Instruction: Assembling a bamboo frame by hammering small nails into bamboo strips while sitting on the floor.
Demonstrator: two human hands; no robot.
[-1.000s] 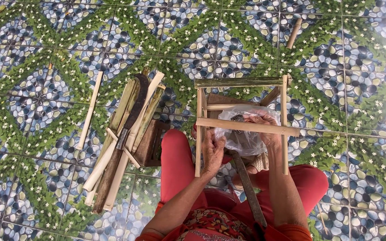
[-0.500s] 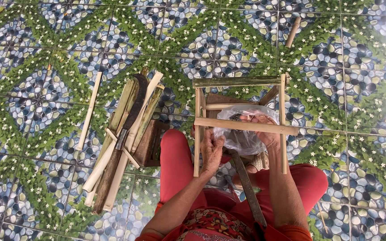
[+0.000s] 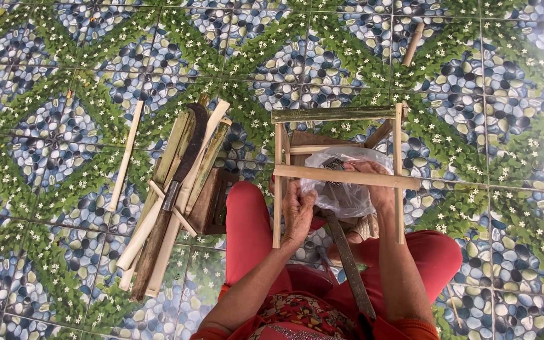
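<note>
A frame of bamboo sticks (image 3: 341,176) stands on the tiled floor in front of my red-trousered knees. Behind its crossbar lies a clear plastic bag (image 3: 341,192) with small dark pieces inside. My left hand (image 3: 297,211) rests against the bag's left side, beside the frame's left upright. My right hand (image 3: 373,182) reaches over the crossbar, its fingers curled into the bag's opening. Whether those fingers pinch anything is hidden by the plastic. A long flat metal blade (image 3: 351,267) lies across my lap under the bag.
A bundle of split bamboo strips (image 3: 171,195) lies at my left with a curved dark knife (image 3: 177,189) on top, next to a small wooden stool (image 3: 212,201). Single sticks lie further left (image 3: 125,154) and at the far upper right (image 3: 413,43).
My right hand has slid down from above the crossbar into the bag's opening. My left hand has stayed against the bag. The frame has not moved.
</note>
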